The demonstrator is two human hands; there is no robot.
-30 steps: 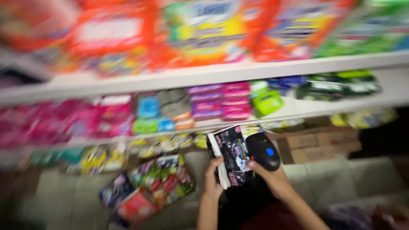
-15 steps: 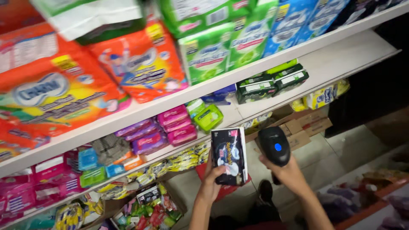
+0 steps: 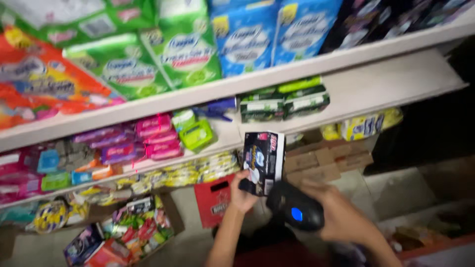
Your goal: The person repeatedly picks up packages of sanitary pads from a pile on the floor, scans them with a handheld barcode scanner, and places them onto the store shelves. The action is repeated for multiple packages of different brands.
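Head view: I count one dark pack (image 3: 263,160) in my left hand (image 3: 242,194) and one black scanner (image 3: 296,210) in my right hand (image 3: 341,216). Two hands, both mine.

My left fingers are curled shut around the bottom edge of the pack, thumb on the near side, the rest behind it where I cannot see them. The pack stands upright, tilted a little to the right, its white side edge facing right, in front of the middle shelf (image 3: 376,86) and above a red crate (image 3: 213,200) on the floor.

My right fingers are wrapped tight round the scanner's grip. Its head, with one blue light on top, points left and up toward the pack's lower corner, just beside it; I cannot tell whether they touch, the picture is blurred there.

On the top shelf (image 3: 277,74) I count two blue packs (image 3: 269,29) side by side, and about three green packs (image 3: 148,54) left of them, with orange packs (image 3: 34,84) at the far left. On the middle shelf sit two dark green packs (image 3: 283,103), one lime pack (image 3: 197,133), and a pile of pink and purple packs (image 3: 133,141), too smeared to count. Right of my pack, lower down, are yellow packs (image 3: 363,124) and brown cartons (image 3: 326,160). One open box (image 3: 128,232) of mixed small packs lies on the floor at lower left
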